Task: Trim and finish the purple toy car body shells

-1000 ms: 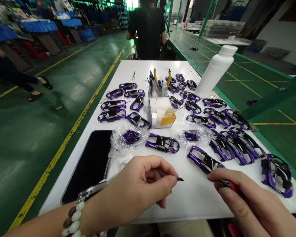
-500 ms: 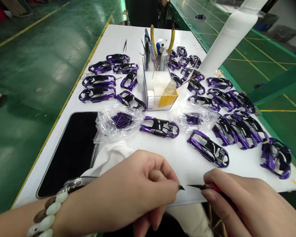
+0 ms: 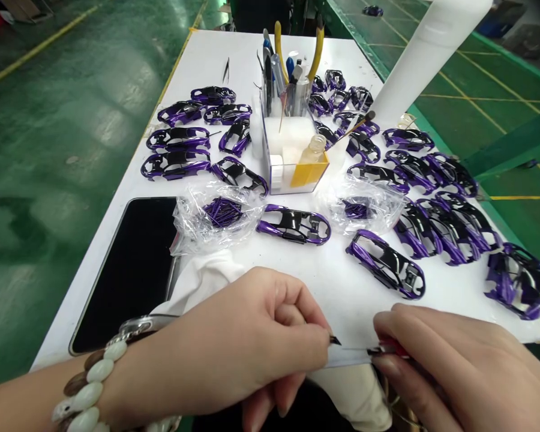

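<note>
My left hand (image 3: pixel 270 336), a beaded bracelet on its wrist, is closed in a pinch. A small dark pointed part (image 3: pixel 335 340) sticks out from its fingertips; the rest is hidden. Across a small gap, my right hand (image 3: pixel 441 366) is closed around a slim red-and-black craft knife (image 3: pixel 393 348). Its blade points left at the dark part and shows only faintly. Both hands are at the table's near edge, above my lap. Just beyond them lie a purple-and-black toy car body shell (image 3: pixel 387 264) and another car shell (image 3: pixel 292 225).
On the white table (image 3: pixel 337 318) are a black tablet-like panel (image 3: pixel 121 276), a bag of thin purple parts (image 3: pixel 222 213) and a second bag (image 3: pixel 357 209). A clear organizer (image 3: pixel 294 162) holds tools and a bottle. Several car shells flank it; a white tube (image 3: pixel 427 66) slants at right.
The view has shifted slightly. The craft knife's blade, dark and plain before, now shows only faintly. Both hands keep their grips and stay about where they were.
</note>
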Demonstrator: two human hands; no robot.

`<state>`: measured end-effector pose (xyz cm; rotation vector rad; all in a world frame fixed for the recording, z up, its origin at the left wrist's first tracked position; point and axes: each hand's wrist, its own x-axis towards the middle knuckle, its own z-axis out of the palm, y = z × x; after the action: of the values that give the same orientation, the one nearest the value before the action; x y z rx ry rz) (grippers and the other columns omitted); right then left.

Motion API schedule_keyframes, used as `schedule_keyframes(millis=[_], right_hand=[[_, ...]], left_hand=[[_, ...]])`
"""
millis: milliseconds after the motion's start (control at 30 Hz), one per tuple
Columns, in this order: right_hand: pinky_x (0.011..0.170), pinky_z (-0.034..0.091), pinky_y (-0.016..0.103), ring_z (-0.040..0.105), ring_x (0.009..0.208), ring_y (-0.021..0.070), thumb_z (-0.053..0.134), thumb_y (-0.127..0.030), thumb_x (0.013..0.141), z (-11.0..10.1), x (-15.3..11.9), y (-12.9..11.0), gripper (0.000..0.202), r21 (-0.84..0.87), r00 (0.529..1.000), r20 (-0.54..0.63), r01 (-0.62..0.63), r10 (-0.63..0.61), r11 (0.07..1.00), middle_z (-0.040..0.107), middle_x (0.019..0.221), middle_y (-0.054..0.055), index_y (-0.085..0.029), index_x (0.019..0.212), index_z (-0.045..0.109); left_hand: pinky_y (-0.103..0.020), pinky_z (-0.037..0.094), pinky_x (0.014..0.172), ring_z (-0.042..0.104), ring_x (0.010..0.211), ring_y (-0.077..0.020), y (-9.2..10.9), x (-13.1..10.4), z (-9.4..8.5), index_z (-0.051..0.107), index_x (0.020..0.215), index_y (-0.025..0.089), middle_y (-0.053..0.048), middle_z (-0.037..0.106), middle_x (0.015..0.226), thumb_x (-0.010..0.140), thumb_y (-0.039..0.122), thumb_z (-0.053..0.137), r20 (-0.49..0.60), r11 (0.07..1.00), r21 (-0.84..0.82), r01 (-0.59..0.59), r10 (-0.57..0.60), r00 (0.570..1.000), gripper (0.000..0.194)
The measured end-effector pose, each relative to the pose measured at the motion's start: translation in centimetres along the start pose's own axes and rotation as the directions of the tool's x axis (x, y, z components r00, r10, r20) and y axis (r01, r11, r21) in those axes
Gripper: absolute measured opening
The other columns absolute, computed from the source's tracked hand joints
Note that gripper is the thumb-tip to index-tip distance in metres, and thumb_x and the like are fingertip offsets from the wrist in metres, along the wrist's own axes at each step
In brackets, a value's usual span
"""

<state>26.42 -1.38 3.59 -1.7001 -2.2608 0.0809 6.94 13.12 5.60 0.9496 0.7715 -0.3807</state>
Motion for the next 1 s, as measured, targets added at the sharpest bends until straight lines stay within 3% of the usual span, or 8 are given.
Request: schedule_keyframes(millis=[200, 367, 533, 1000], right_hand=[[0.058, 0.038, 0.038, 0.057, 0.068, 0.024, 0.034, -0.034, 0.109, -0.5, 0.0, 0.1, 0.028, -0.197, 0.992, -0.069, 0.091, -0.107, 0.976, 0.064, 0.078, 0.006, -0.024, 0.089, 0.049], [0.059, 0.036, 0.039, 0.052, 0.066, 0.0233, 0.032, -0.033, 0.109, -0.5, 0.1, 0.1, 0.027, -0.188, 0.992, -0.055, 0.099, -0.111, 0.977, 0.058, 0.074, 0.004, -0.022, 0.094, 0.051], [0.059, 0.033, 0.038, 0.047, 0.064, 0.0223, 0.032, -0.032, 0.109, -0.4, 0.1, 0.2, 0.027, -0.173, 0.992, -0.06, 0.101, -0.113, 0.98, 0.056, 0.074, 0.003, -0.022, 0.093, 0.05], [0.058, 0.033, 0.037, 0.043, 0.064, 0.021, 0.032, -0.031, 0.11, -1.0, 0.8, 0.5, 0.028, -0.159, 0.987, -0.04, 0.149, -0.157, 0.976, 0.052, 0.074, 0.002, -0.022, 0.09, 0.048]], left_hand=[[-0.01, 0.029, 0.025, 0.036, 0.027, -0.0056, 0.5, 0.2, -0.1, 0.058, 0.071, 0.021, 0.009, 0.053, 0.041, 0.077, 0.019, 0.061, 0.082, 0.998, -0.05, 0.049, -0.045, 0.996, 0.007], [-0.011, 0.025, 0.025, 0.033, 0.025, -0.0058, 0.7, 0.0, -0.1, 0.06, 0.068, 0.02, 0.009, 0.05, 0.038, 0.078, 0.022, 0.065, 0.077, 0.993, -0.084, 0.08, -0.073, 0.994, 0.012], [-0.012, 0.022, 0.025, 0.033, 0.026, -0.0058, 0.1, 0.1, -0.1, 0.062, 0.07, 0.019, 0.008, 0.051, 0.039, 0.079, 0.028, 0.068, 0.062, 0.994, -0.107, 0.031, -0.025, 0.998, 0.014], [-0.01, 0.024, 0.025, 0.034, 0.024, -0.0058, -0.5, 0.8, -0.4, 0.063, 0.072, 0.019, 0.006, 0.051, 0.039, 0.079, 0.026, 0.061, 0.206, 0.972, -0.223, 0.07, -0.023, 0.978, 0.01]])
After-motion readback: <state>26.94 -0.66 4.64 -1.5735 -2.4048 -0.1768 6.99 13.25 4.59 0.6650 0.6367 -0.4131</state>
